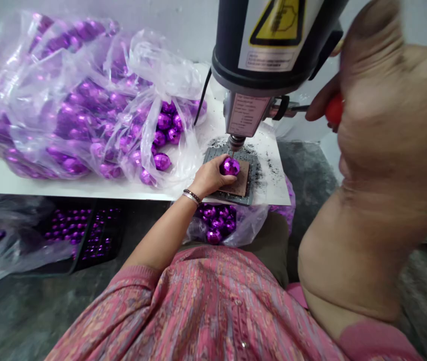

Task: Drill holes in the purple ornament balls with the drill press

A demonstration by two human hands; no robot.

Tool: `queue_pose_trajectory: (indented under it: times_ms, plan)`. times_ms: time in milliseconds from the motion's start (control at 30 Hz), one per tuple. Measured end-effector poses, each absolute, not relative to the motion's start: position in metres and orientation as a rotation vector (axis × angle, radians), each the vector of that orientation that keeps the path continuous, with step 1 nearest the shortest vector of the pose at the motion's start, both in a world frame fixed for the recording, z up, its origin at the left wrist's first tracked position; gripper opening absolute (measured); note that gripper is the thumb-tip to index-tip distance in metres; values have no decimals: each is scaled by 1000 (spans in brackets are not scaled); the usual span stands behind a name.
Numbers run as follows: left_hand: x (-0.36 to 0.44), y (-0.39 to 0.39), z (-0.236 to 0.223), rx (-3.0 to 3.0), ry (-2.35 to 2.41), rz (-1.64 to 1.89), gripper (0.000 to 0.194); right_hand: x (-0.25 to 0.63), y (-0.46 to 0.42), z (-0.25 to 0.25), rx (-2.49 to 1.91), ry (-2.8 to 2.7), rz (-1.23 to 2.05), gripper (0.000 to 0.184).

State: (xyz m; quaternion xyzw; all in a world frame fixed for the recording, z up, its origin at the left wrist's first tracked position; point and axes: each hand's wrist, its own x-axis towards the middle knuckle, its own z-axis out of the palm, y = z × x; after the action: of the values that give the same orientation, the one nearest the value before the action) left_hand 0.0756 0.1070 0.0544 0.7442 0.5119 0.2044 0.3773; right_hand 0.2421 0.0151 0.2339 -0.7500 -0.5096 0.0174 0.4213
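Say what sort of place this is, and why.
Probably a small workshop: a dark, cylinder-bodied bench drill stands over a flat white tabletop, loose dark debris litters it, and a clear plastic bag bulges with shiny, faceted purple balls.

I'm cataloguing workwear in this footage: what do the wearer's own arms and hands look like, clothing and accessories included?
The left hand and right hand are ungloved. A dark, beaded-looking bracelet and a thin silvery band circle the left wrist; none shows on the right. The short sleeves end in plain pink cuffs.
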Motion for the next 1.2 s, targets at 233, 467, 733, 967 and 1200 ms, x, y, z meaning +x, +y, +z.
queue_pose_trajectory:
  times_ms: [233, 467, 733, 967, 1200]
  plan:
    - [76, 107, 54, 1910, 1318, 500, 75, 225, 16, 207, -1573, -1230, -119, 54]
    - [76, 106, 51, 1937, 1326, 502, 77, 221, 8, 166, -1445, -1277, -319, 54]
    - [77, 105, 51, 1939, 1346, 499, 76, 228, 15, 151, -1348, -1316, -384, 50]
    - [78, 104, 52, 1923, 1361, 494, 73, 231, 22, 135, -1230, -1297, -508, 43]
    - [78, 102, 50, 1928, 1349, 507, 75, 236, 29, 121, -1221, -1259, -610, 42]
